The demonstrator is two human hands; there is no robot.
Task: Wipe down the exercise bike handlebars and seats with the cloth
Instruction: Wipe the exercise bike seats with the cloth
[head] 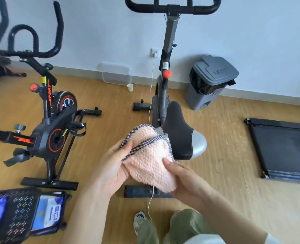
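Cloth [151, 162] bunched between both hands: left hand [114, 166] pinches its checked edge, right hand [186, 180] curls underneath. Just beyond it, far-right, the grey bike's saddle [179, 131] runs nose-far, with the right hand nearer.

We hold the pink cloth [151, 162]: left grip [114, 166] at nine o'clock, right grip [186, 180] at four; seat [179, 131] beyond, at one.
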